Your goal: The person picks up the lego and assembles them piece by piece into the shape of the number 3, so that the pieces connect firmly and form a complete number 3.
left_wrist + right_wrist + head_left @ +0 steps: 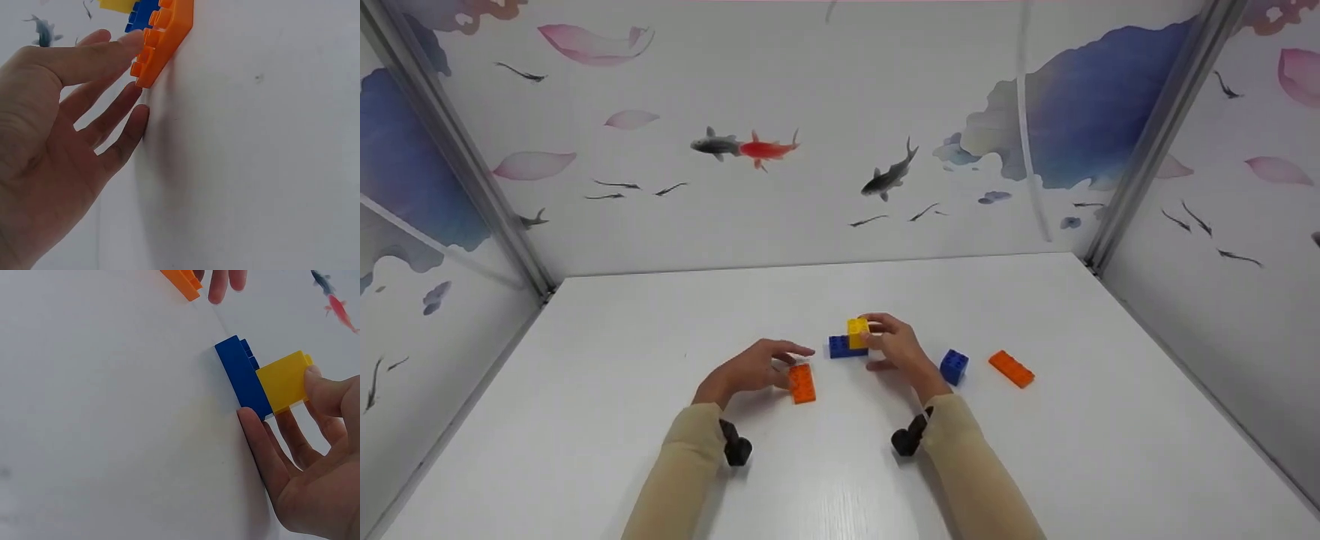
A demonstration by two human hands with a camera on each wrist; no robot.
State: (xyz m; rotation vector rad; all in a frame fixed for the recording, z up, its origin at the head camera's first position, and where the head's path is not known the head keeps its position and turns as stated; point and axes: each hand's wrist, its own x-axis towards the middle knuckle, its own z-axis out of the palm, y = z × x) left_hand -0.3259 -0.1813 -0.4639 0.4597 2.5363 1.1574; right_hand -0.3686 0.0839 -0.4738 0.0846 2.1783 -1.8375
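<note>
A yellow block [284, 382] stands on one end of a longer blue building brick [242, 377], which lies on the white table. My right hand [900, 346] pinches the yellow block, its thumb on the near face and fingers behind it; one fingertip is right at the blue brick's end. To the left, an orange building brick [802, 384] lies studs up. My left hand [751, 367] is beside it, fingers spread and loosely bent. In the left wrist view its thumb tip overlaps the studs of the orange brick [163, 39], and the other fingers stay apart from one another.
Right of my right wrist a blue brick [954, 367] sits on the table [840, 480], and a second orange brick [1012, 369] lies farther right. White panels [810, 217] printed with fish and petals rise at the back and both sides.
</note>
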